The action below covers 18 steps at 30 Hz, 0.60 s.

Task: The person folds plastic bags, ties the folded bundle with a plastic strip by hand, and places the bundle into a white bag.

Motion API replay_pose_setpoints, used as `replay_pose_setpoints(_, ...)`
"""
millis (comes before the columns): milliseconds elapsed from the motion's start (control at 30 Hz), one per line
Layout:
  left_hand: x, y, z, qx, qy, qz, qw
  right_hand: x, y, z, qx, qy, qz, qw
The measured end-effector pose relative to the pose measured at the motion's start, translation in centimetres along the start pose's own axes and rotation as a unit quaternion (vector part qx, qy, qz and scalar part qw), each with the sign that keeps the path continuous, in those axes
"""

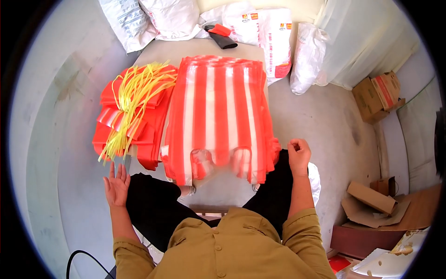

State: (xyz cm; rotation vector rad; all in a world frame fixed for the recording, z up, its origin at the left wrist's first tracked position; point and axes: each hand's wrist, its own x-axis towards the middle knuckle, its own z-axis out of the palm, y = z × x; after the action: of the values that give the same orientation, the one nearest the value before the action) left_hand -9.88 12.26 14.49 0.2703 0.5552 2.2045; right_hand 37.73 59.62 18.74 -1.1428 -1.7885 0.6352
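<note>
A thick stack of red-and-white striped plastic carrier bags (pixel 215 111) lies in front of me, handle cut-outs toward my lap. Left of it, a bundle of yellow plastic strips (pixel 127 109), gathered at the middle, rests on folded red plastic bags (pixel 153 132). My left hand (pixel 117 187) is palm up with its fingers stretched out, just below the strips' ends and holding nothing. On the other side, my right hand (pixel 298 156) is closed over my knee, right of the stack's lower corner and apart from it. Nothing shows in its curled fingers.
The bags lie on a low grey table (pixel 162 50) between my knees. White printed sacks (pixel 276 42) line its far side, near a black-and-red item (pixel 222 36). Cardboard boxes (pixel 378 95) stand at the right wall, with opened cardboard (pixel 378 204) closer to me.
</note>
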Motion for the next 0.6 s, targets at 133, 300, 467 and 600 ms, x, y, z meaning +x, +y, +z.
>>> replay_pose_setpoints(133, -0.2, -0.2, 0.3, 0.008, 0.005, -0.003, 1.000, -0.5, -1.4, -0.1, 0.023, 0.011, -0.033, 0.999)
replay_pose_setpoints(300, 0.2, -0.2, 0.2, 0.002, -0.001, -0.003, 1.000, -3.1, -7.1, 2.4, -0.079, -0.134, -0.328, 0.932)
replay_pose_setpoints(467, 0.4, -0.3, 0.5, 0.003, -0.014, -0.009, 1.000, -6.7, -11.6, 8.3, -0.054, -0.262, -0.419, 0.868)
replay_pose_setpoints(600, 0.2, -0.5, 0.9, 0.007, 0.008, -0.001, 1.000, -7.4, -11.8, 11.3, -0.133, -0.222, -0.423, 0.868)
